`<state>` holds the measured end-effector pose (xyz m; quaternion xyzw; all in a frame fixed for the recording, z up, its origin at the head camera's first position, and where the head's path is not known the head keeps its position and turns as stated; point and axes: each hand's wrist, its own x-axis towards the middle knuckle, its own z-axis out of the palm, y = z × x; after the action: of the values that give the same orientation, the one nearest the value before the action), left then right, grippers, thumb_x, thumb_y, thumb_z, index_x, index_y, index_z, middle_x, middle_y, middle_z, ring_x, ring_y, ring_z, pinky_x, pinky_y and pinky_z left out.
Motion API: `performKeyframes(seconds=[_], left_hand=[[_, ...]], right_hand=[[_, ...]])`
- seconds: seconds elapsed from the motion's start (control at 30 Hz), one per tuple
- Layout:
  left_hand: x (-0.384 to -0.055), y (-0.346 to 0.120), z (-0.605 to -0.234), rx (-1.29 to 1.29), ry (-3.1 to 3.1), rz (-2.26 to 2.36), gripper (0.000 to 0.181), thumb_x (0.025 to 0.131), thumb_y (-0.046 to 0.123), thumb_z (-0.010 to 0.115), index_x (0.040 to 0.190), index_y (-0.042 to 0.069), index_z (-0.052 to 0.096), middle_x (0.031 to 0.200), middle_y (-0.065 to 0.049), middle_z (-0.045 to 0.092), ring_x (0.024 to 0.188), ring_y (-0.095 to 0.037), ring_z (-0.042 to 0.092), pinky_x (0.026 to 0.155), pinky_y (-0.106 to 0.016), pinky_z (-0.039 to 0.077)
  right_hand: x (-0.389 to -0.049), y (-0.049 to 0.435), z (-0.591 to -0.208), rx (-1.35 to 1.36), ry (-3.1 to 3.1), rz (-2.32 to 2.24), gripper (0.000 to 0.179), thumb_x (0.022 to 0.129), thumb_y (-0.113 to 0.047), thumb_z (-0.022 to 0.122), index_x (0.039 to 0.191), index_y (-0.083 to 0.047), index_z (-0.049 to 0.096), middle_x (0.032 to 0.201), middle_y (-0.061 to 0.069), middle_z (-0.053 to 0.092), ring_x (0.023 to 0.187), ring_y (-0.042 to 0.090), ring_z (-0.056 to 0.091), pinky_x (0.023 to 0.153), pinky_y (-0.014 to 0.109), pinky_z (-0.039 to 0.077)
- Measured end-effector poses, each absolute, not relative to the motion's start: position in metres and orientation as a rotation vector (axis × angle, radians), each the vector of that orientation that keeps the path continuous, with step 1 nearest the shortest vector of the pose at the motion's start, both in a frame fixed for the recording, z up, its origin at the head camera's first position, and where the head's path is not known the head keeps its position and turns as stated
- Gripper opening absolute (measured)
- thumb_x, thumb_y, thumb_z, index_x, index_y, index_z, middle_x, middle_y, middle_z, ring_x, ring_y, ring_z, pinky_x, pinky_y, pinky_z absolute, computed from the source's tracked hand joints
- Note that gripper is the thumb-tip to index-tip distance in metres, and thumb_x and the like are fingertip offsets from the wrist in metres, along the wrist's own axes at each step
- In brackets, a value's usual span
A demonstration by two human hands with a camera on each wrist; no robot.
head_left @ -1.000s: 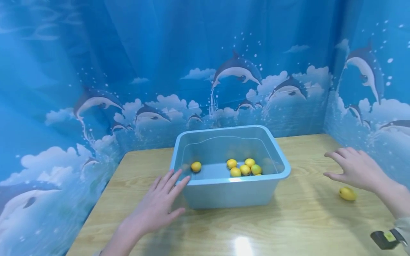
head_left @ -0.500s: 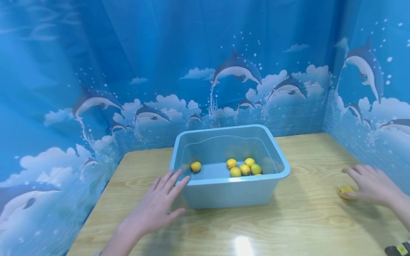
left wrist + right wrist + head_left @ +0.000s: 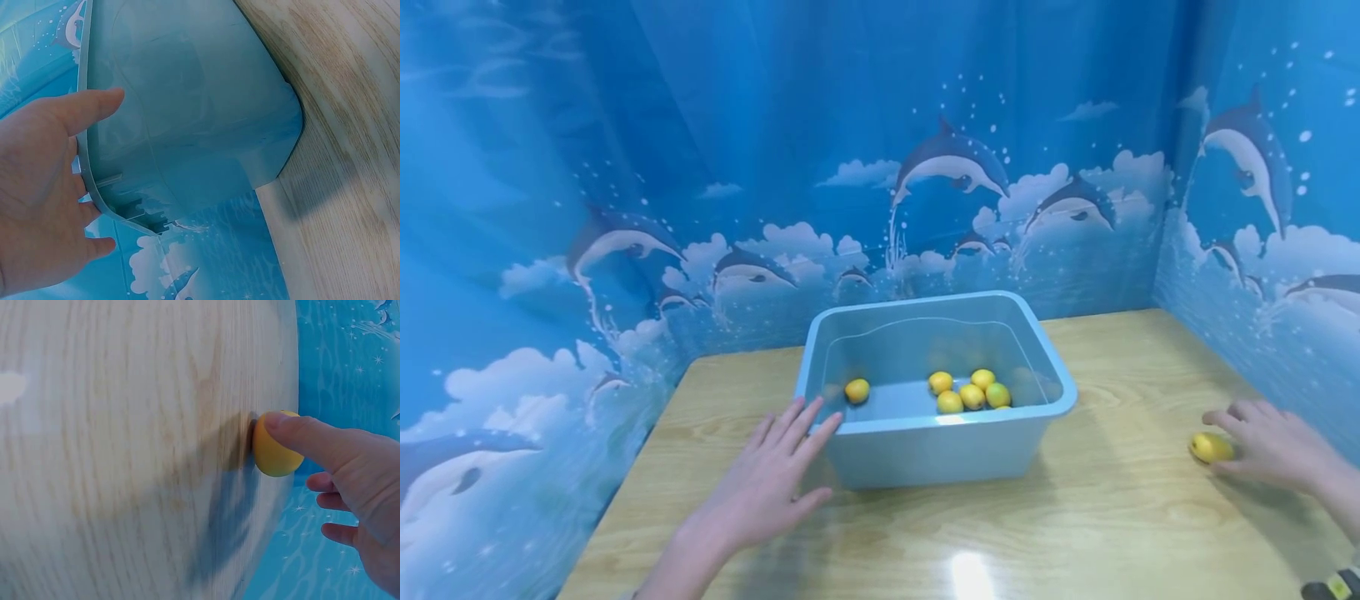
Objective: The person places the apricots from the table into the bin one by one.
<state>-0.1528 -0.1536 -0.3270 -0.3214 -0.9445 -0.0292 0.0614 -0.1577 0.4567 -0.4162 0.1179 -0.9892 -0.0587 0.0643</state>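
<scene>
In the head view a light-blue plastic bin point(image 3: 925, 454) stands mid-table, with several yellow fruits point(image 3: 972, 397) inside. My left hand point(image 3: 752, 492) rests at its near left corner, fingers extended over the rim and thumb spread away; the left wrist view shows the hand beside the bin's edge. At the right, my right hand point(image 3: 1277, 446) is down at a small smooth yellow fruit point(image 3: 1212, 447) on the table. Its thumb lies against the fruit point(image 3: 275, 453) in the right wrist view, the index finger is hidden behind it, and the other fingers are loosely bent.
A pale wood table point(image 3: 1120, 517) carries the bin. Blue dolphin-print curtains point(image 3: 880, 167) hang behind the table and along both sides. Inside the bin, one fruit point(image 3: 857, 391) lies at the left, apart from the cluster.
My right hand has moved right and down from above the loose fruit, and thumb and index finger now close about it. The left hand stays at the bin's corner.
</scene>
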Motion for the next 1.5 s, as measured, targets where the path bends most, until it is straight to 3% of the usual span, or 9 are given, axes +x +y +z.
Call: performKeyframes(seconds=[0.23,0.4,0.67,0.9,1.17,1.5], left_hand=[[-0.153,-0.154,-0.327,-0.974,-2.86,-0.102,0.084,0.084,0.044,0.064,0.15,0.021,0.017,0.155,-0.008,0.009,0.139,-0.032,0.01,0.107,-0.058,0.016],[-0.152,-0.154,-0.327,-0.976,-2.851,-0.105,0.085,0.083,0.044,0.065,0.15,0.021,0.018,0.155,-0.008,0.009,0.139,-0.032,0.01,0.107,-0.058,0.015],[-0.151,-0.155,-0.328,-0.964,-2.852,-0.094,0.085,0.083,0.044,0.065,0.15,0.021,0.018,0.155,-0.007,0.008,0.139,-0.032,0.01,0.107,-0.058,0.015],[-0.15,-0.156,-0.328,-0.958,-2.854,-0.095,0.085,0.083,0.044,0.064,0.15,0.021,0.017,0.155,-0.007,0.009,0.139,-0.032,0.01,0.107,-0.058,0.016],[-0.15,-0.155,-0.329,-0.961,-2.846,-0.078,0.084,0.084,0.046,0.063,0.15,0.021,0.017,0.155,-0.007,0.008,0.139,-0.032,0.01,0.107,-0.057,0.015],[-0.15,-0.154,-0.327,-0.964,-2.859,-0.086,0.084,0.084,0.046,0.063,0.15,0.022,0.016,0.155,-0.007,0.008,0.14,-0.031,0.01,0.107,-0.057,0.015]], right_hand=[[-0.157,0.456,-0.42,0.346,-3.004,-0.197,0.05,0.058,-0.043,0.082,0.093,-0.011,0.066,0.077,-0.001,0.046,0.068,0.02,0.045,0.048,0.029,0.033],[-0.157,0.457,-0.423,0.361,-2.993,-0.193,0.044,0.06,-0.037,0.082,0.092,-0.012,0.066,0.076,-0.002,0.045,0.067,0.02,0.045,0.048,0.03,0.034],[-0.158,0.454,-0.424,0.39,-2.975,-0.195,0.045,0.06,-0.039,0.082,0.092,-0.011,0.067,0.078,-0.001,0.049,0.07,0.023,0.049,0.051,0.036,0.04],[-0.163,0.442,-0.415,0.484,-2.893,-0.207,0.038,0.062,-0.034,0.082,0.091,-0.013,0.067,0.075,-0.003,0.046,0.064,0.016,0.044,0.048,0.029,0.034],[-0.172,0.432,-0.402,0.537,-2.815,-0.198,0.042,0.061,-0.038,0.082,0.091,-0.012,0.068,0.076,-0.003,0.05,0.068,0.021,0.05,0.052,0.037,0.042],[-0.182,0.422,-0.383,0.596,-2.715,-0.16,0.043,0.058,-0.031,0.085,0.091,-0.01,0.067,0.076,-0.002,0.052,0.067,0.022,0.051,0.046,0.031,0.04]])
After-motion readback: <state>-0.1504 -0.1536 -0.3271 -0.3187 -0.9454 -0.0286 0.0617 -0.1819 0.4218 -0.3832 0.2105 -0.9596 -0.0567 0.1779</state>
